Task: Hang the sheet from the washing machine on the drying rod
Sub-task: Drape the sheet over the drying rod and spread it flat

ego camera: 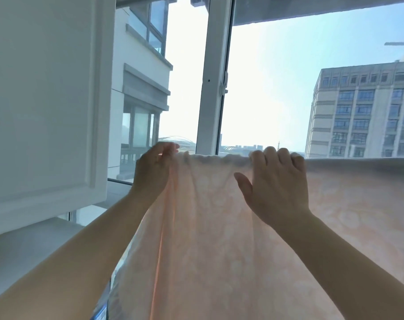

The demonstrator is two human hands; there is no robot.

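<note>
While the peach sheet point(219, 227) drapes with its top fold running 9-to-3, left hand point(150, 172) pinches it and right hand point(279, 185) curls over it.

Home, high-rise flat balcony or laundry nook: white cabinet door point(46, 100) on left, white-framed window point(213, 77), tall apartment block point(362, 112) outside, thin peach sheet point(219, 227) draped up in front of the glass.

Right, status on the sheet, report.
Left hand pinching sheet edge. Right hand fingers curled over top fold. Sheet draped, bunched between hands. Nothing blocking.
</note>
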